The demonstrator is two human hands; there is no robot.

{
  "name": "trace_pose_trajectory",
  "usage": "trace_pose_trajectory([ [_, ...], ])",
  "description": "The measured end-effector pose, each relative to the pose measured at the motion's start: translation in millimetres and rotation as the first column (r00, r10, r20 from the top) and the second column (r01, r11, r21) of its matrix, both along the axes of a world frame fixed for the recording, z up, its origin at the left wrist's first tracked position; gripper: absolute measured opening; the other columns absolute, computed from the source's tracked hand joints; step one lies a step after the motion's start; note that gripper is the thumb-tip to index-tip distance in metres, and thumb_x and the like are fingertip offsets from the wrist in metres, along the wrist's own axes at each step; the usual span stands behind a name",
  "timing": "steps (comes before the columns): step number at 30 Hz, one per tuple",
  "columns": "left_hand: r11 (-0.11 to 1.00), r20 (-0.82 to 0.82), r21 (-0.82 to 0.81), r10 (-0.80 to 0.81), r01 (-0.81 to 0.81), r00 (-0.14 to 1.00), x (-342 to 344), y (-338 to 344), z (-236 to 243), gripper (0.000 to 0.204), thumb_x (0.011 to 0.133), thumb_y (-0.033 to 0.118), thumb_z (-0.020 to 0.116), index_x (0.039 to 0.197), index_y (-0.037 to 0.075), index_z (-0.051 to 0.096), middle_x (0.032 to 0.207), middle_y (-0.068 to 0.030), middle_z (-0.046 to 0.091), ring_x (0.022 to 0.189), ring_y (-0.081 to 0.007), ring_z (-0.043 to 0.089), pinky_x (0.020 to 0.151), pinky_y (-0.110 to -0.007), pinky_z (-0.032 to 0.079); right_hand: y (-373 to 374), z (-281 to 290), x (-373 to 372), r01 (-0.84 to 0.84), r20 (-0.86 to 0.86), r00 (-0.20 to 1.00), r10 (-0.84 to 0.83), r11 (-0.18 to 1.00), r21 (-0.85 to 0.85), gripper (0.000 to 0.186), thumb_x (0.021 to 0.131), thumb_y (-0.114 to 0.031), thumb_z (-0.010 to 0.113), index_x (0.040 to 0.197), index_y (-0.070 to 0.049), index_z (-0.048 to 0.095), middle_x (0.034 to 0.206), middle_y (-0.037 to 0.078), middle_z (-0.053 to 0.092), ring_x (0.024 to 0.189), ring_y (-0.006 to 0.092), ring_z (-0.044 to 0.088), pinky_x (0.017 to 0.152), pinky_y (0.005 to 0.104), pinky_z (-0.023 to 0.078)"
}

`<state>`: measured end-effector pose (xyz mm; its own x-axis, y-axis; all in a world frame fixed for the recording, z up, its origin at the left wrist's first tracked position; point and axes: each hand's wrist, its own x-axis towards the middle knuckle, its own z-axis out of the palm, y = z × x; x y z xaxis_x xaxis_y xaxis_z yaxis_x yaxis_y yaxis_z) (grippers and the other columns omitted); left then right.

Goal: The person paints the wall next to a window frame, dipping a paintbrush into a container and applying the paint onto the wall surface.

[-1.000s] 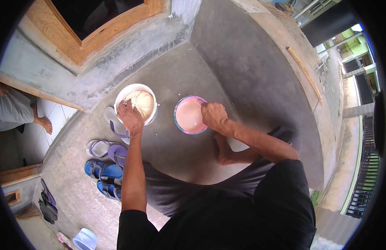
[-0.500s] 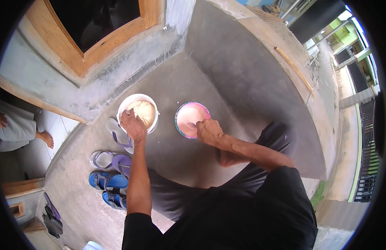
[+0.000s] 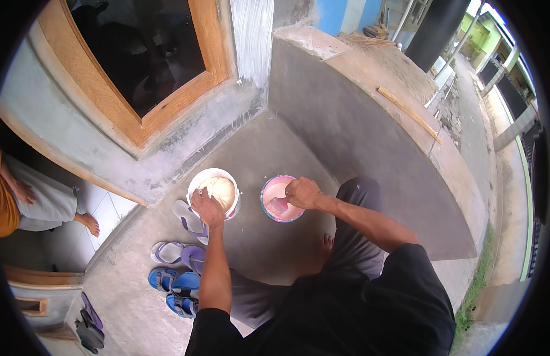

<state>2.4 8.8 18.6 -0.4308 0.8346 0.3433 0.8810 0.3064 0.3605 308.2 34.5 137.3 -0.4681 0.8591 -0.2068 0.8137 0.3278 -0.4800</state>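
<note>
- Tub with a pink-and-blue rim [image 3: 273,218] stands on the grey floor [image 3: 263,255], in front of the wearer; I see smooth pink material [image 3: 274,188] inside it.
- My view shows the right hand [image 3: 303,193] at the tub's right edge, fingers closed around a flat, pink-coated tool [image 3: 278,206] that slants into the tub.
- Just left of the tub, apart from it, I have a white bucket [image 3: 237,205] holding a rounded cream-coloured mass [image 3: 222,188].
- The left hand [image 3: 209,210] lies over the bucket's near-left rim, fingertips inside; I cannot tell whether it grips the rim or only rests there.
- Beside the bucket I count purple-and-white flip-flops [image 3: 166,252], with blue sandals [image 3: 182,282] nearer the wearer.
- Farther left, another person's bare foot [image 3: 88,224] rests on white tiles [image 3: 106,215].
- Beyond, I make out a wood-framed window [image 3: 138,53] and a curved low wall [image 3: 346,124] bearing a wooden strip [image 3: 408,114].
</note>
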Motion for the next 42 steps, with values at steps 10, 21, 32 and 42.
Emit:
trace_pose_trajectory([
  [10, 0.997, -0.026, 0.08, -0.016, 0.018, 1.0, 7, 2, -15, 0.041, 0.082, 0.009, 0.063, 0.122, 0.004, 0.06, 0.134, -0.0184, 0.049, 0.128, -0.035, 0.042, 0.104, -0.049, 0.032, 17, -27, 8, -0.133, 0.117, 0.986, 0.116, 0.98, 0.15, 0.013, 0.067, -0.001, 0.058, 0.077, 0.003, 0.067, 0.081, 0.024, 0.067, 0.076, 0.0411, 0.068, 0.068, 0.05, 0.056],
  [21, 0.989, -0.053, 0.137, -0.055, 0.062, 0.997, -9, 7, -49, 0.037, 0.093, 0.021, 0.053, 0.126, 0.005, 0.057, 0.137, -0.0171, 0.047, 0.129, -0.0347, 0.042, 0.103, -0.048, 0.032, 18, -46, 14, -0.131, 0.109, 0.989, 0.103, 0.949, 0.286, 0.013, 0.079, -0.008, 0.059, 0.075, 0.0, 0.068, 0.078, 0.019, 0.069, 0.074, 0.0351, 0.07, 0.063, 0.0454, 0.058],
  [32, 0.997, -0.014, 0.071, -0.004, 0.005, 1.0, -1, 9, -18, 0.041, 0.08, 0.005, 0.063, 0.121, 0.004, 0.06, 0.13, -0.0203, 0.05, 0.127, -0.0354, 0.043, 0.103, -0.049, 0.032, -8, -3, 11, -0.112, -0.041, 0.991, 0.126, 0.962, 0.248, 0.023, 0.084, -0.009, 0.053, 0.089, 0.003, 0.072, 0.071, 0.026, 0.065, 0.065, 0.0403, 0.066, 0.067, 0.0495, 0.054],
  [42, 0.997, -0.068, 0.07, 0.033, -0.028, 0.997, 4, 1, -13, 0.042, 0.077, 0.005, 0.066, 0.119, 0.004, 0.061, 0.13, -0.0181, 0.049, 0.126, -0.0345, 0.043, 0.101, -0.048, 0.032, 2, -34, 19, -0.176, -0.183, 0.969, 0.169, 0.984, -0.023, 0.023, 0.078, -0.02, 0.064, 0.071, 0.001, 0.07, 0.074, 0.023, 0.067, 0.073, 0.0421, 0.066, 0.074, 0.0502, 0.053],
])
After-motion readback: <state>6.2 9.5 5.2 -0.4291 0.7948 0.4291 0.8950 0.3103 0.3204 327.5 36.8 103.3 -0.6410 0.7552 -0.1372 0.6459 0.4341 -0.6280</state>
